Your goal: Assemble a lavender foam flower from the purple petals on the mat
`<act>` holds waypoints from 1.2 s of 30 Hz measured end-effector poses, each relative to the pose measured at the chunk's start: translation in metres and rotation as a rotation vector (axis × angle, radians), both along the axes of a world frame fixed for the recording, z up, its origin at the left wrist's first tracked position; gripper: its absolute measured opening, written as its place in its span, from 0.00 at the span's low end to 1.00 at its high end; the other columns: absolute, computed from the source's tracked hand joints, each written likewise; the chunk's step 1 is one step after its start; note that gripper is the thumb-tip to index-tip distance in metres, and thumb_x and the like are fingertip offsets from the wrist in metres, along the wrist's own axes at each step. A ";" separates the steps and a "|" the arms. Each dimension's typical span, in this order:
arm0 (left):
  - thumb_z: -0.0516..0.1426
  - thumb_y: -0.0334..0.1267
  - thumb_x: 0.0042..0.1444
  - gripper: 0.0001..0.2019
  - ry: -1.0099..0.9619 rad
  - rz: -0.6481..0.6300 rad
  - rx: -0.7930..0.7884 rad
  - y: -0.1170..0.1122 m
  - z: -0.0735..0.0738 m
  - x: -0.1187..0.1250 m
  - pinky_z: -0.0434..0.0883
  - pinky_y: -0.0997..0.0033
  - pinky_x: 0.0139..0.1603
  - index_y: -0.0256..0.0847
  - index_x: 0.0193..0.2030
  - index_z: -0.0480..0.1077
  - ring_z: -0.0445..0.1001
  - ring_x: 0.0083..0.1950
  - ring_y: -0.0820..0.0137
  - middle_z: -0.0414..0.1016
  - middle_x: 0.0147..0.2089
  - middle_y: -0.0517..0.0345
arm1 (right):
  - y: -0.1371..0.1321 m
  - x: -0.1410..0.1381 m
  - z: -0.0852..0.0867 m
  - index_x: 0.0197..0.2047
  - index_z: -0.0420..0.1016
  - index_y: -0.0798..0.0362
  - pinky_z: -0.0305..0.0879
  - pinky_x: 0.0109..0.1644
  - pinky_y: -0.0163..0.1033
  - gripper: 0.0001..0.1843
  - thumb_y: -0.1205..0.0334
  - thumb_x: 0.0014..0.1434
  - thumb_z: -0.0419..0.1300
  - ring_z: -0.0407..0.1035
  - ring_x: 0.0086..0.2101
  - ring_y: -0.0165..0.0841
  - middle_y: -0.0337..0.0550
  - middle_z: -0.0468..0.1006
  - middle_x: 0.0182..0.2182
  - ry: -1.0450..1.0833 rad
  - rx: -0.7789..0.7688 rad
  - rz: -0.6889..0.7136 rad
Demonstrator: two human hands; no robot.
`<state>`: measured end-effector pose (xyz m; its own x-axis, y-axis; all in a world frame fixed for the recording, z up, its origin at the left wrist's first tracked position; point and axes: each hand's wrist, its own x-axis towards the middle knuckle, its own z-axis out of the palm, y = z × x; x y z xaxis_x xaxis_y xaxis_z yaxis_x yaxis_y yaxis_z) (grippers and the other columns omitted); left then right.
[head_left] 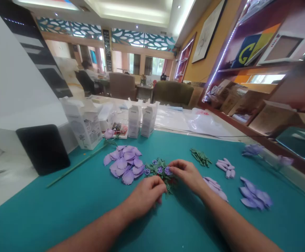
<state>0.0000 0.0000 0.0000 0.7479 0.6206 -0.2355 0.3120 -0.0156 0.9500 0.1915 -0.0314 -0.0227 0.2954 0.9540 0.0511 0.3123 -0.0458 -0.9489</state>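
A pile of small green leaf-like pieces (152, 164) lies in the middle of the teal mat (89, 210), with several purple wheel-shaped pieces among them. My right hand (188, 173) reaches into the pile from the right, thumb and forefinger closed at a purple wheel-shaped piece (168, 170). My left hand (148, 192) is at the pile's near side, its fingers curled together; whatever they pinch is hidden. Left of the pile is a heap of light purple petals (126, 162). Pale purple petals (215, 187) lie partly behind my right wrist.
Green sticks (200, 157), short lilac pieces (226, 167) and darker purple petals (256, 194) lie on the right. A long-stemmed artificial flower (81, 161), a dark tablet-like object (43, 148) and white boxes (85, 127) stand or lie left and behind. Another person (88, 71) sits far back.
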 end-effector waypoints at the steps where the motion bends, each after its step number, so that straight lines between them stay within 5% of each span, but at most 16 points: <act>1: 0.51 0.42 0.53 0.09 -0.033 0.023 -0.058 0.001 -0.002 0.000 0.56 0.77 0.22 0.39 0.29 0.65 0.59 0.18 0.78 0.65 0.21 0.65 | -0.001 -0.003 0.002 0.32 0.77 0.55 0.62 0.27 0.34 0.15 0.53 0.46 0.64 0.64 0.23 0.29 0.38 0.74 0.23 0.036 0.004 0.016; 8: 0.48 0.61 0.53 0.25 -0.184 0.107 -0.457 0.002 -0.007 0.001 0.50 0.79 0.16 0.38 0.37 0.66 0.56 0.15 0.80 0.67 0.20 0.64 | -0.016 -0.025 0.019 0.32 0.73 0.54 0.63 0.32 0.35 0.14 0.51 0.50 0.65 0.67 0.27 0.29 0.38 0.73 0.25 0.148 0.098 0.256; 12: 0.53 0.58 0.50 0.21 -0.203 0.098 -0.567 0.001 -0.006 0.000 0.48 0.80 0.16 0.39 0.32 0.64 0.54 0.14 0.82 0.66 0.19 0.66 | -0.021 -0.028 0.026 0.31 0.73 0.54 0.65 0.37 0.36 0.13 0.51 0.52 0.64 0.69 0.32 0.31 0.40 0.74 0.30 0.105 0.119 0.402; 16: 0.56 0.51 0.48 0.15 -0.174 0.076 -0.486 0.000 -0.008 0.001 0.49 0.80 0.15 0.40 0.26 0.61 0.54 0.14 0.82 0.66 0.18 0.66 | -0.017 -0.020 0.021 0.33 0.76 0.53 0.64 0.34 0.35 0.13 0.51 0.55 0.61 0.67 0.29 0.31 0.40 0.74 0.28 -0.029 0.100 0.288; 22: 0.55 0.40 0.45 0.06 0.040 -0.177 -0.319 -0.008 -0.006 0.002 0.52 0.78 0.15 0.40 0.25 0.64 0.57 0.14 0.80 0.70 0.20 0.63 | -0.003 -0.007 -0.001 0.35 0.77 0.54 0.64 0.31 0.35 0.14 0.53 0.56 0.56 0.68 0.28 0.32 0.41 0.77 0.28 -0.228 0.123 0.029; 30: 0.55 0.37 0.44 0.04 0.142 -0.394 -0.206 -0.011 -0.003 -0.003 0.57 0.77 0.20 0.39 0.23 0.66 0.61 0.18 0.78 0.69 0.21 0.63 | 0.038 -0.020 0.012 0.39 0.79 0.51 0.63 0.44 0.34 0.11 0.67 0.58 0.56 0.71 0.39 0.33 0.43 0.78 0.37 -0.908 -0.008 0.066; 36: 0.55 0.37 0.44 0.05 0.120 -0.428 -0.176 -0.011 -0.006 -0.005 0.58 0.77 0.21 0.40 0.23 0.65 0.62 0.20 0.77 0.68 0.21 0.63 | 0.069 -0.029 0.008 0.36 0.81 0.50 0.62 0.39 0.36 0.07 0.64 0.54 0.61 0.71 0.37 0.37 0.46 0.79 0.34 -1.029 -0.101 0.051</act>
